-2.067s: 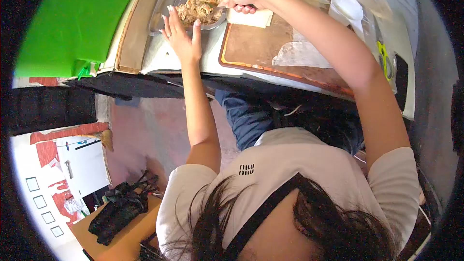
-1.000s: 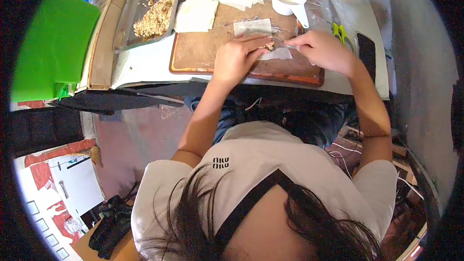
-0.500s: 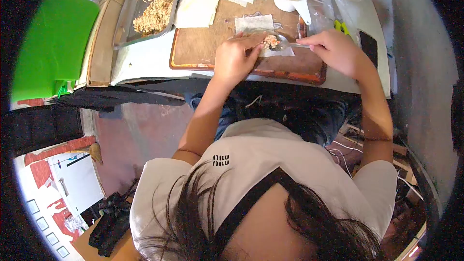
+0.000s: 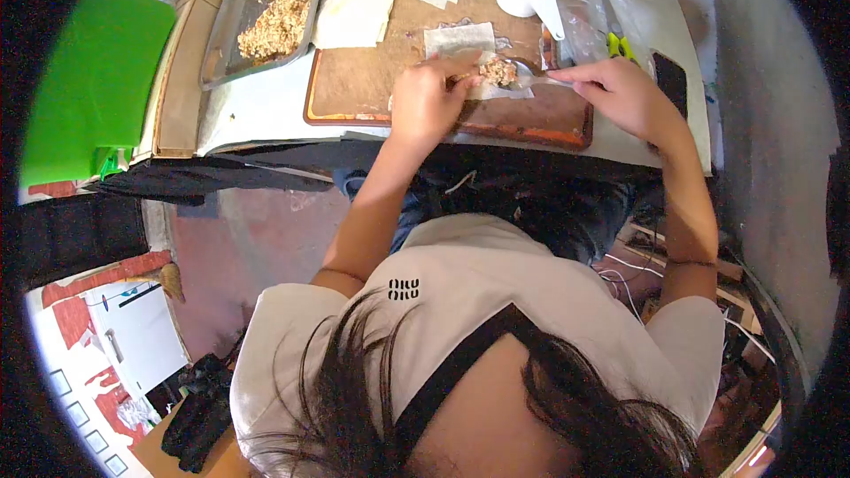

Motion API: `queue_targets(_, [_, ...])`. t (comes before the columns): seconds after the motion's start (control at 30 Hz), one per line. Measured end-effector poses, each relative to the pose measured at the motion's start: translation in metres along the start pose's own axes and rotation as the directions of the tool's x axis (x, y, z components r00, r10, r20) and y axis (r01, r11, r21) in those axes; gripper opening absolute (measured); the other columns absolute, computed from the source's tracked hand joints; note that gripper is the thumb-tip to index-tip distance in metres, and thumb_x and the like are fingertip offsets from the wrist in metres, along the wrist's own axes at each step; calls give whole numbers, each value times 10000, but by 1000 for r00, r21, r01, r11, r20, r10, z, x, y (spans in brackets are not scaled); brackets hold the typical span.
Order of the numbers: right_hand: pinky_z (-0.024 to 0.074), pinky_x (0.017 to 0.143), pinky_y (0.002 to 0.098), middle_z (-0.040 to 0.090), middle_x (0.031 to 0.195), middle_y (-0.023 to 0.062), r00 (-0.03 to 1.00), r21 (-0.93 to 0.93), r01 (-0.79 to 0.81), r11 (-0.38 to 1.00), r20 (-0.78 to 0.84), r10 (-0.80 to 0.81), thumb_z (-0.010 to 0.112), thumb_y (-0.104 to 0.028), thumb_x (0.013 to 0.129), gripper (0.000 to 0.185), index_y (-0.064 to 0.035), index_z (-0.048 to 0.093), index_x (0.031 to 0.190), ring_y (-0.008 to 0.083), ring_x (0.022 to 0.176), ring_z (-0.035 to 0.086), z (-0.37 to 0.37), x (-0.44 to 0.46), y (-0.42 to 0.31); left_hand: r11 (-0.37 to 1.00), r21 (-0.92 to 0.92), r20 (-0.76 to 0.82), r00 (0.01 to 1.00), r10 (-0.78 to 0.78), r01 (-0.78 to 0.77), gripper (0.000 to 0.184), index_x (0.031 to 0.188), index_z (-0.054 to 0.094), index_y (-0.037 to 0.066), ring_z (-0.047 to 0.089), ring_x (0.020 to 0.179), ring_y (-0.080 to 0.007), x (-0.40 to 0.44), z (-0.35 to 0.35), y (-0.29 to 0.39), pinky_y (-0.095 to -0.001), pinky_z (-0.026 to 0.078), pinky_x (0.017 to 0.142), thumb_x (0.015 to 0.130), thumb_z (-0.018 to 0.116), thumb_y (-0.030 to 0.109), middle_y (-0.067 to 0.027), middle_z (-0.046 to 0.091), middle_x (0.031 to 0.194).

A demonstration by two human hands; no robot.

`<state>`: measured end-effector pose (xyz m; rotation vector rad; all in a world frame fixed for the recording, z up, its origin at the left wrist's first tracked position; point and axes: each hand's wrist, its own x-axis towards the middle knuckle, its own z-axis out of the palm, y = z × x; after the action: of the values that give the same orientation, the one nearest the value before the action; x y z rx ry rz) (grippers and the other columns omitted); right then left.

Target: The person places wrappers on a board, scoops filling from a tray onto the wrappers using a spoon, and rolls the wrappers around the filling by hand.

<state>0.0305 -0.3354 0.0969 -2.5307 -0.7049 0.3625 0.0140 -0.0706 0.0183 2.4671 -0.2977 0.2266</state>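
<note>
While the right hand [image 4: 622, 96] closes thumb and fingers on the spoon [image 4: 529, 77], its bowl points left, long axis running sideways above the board [image 4: 354, 93]. Beside the bowl, filling [image 4: 498, 71] lies over a pale wrapper [image 4: 513, 92]; the left hand's [image 4: 427, 99] bent fingers reach it, tips partly hidden, their hold unclear. The frame crops the tray [image 4: 302, 46]. Shirt [image 4: 469, 257] lettering resembles inverted "MIU MIU".

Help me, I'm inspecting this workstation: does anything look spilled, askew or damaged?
The brown board looks worn: its near edge is patchy orange, perhaps chipped. Dark, wet-looking marks show beside the small white sheet on it. Nothing else stands out.
</note>
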Motion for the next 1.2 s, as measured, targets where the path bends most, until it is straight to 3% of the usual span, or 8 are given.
queue_targets(0.2, [517,773,398,677,944,197,1000,-25,19,1000,-21,-19,545,-157,876,273,-116,702,1095,362,857,661,-4,3,-8,963,-155,-163,967,194,-219,305,1099,725,197,703,868,-256,-1,5,-1,-358,549,729,812,727,300,-68,699,1082])
queue_targets(0.33, [516,739,405,670,923,204,997,-82,67,994,-43,-71,556,-159,877,261,-119,706,1086,365,831,658,-12,5,-20,978,-66,-138,972,189,-199,290,1057,731,188,684,848,-281,1,0,5,-375,543,705,826,687,357,-39,698,1085])
queue_targets(0.43, [449,617,298,685,843,156,995,-73,93,993,-13,-95,539,-70,886,321,-146,682,1164,206,614,558,-11,8,-11,988,-42,-138,980,141,-148,261,1011,741,191,685,819,-273,2,3,7,-365,544,706,822,689,362,-31,711,1025])
queue_targets(0.53, [454,623,306,688,854,154,996,-81,82,993,-23,-84,541,-72,885,315,-140,685,1157,210,625,573,-7,6,-11,994,0,-169,980,110,-111,213,955,748,197,683,777,-264,2,7,11,-372,537,773,807,704,344,-20,719,932])
queue_targets(0.63, [501,698,435,655,854,215,999,-112,12,994,-31,-16,552,-177,882,257,-149,714,1079,377,790,641,-5,4,-12,984,54,-243,953,179,-171,178,920,749,194,688,775,-245,1,15,6,-396,511,878,800,713,322,-24,720,891])
queue_targets(0.8, [496,689,439,651,848,215,999,-162,-11,987,-51,3,574,-174,870,254,-159,717,1079,374,775,637,-9,-10,-15,994,20,-175,979,106,-104,156,914,749,182,693,870,-232,2,13,10,-437,463,972,802,719,286,-46,725,914])
queue_targets(0.9, [498,694,433,658,877,212,997,-124,13,992,-70,-22,583,-165,862,254,-158,719,1076,367,778,642,-10,-12,-10,971,107,-310,920,238,-215,144,879,747,190,658,871,-236,2,18,6,-466,435,978,746,723,240,-24,701,842])
queue_targets(1.2, [488,660,365,682,873,187,996,27,39,999,-86,-37,577,-155,873,262,-156,715,1095,286,719,654,7,-5,20,951,122,-91,951,295,-283,270,1043,739,222,560,1035,-263,-2,8,4,-523,343,1017,796,653,156,-35,644,985])
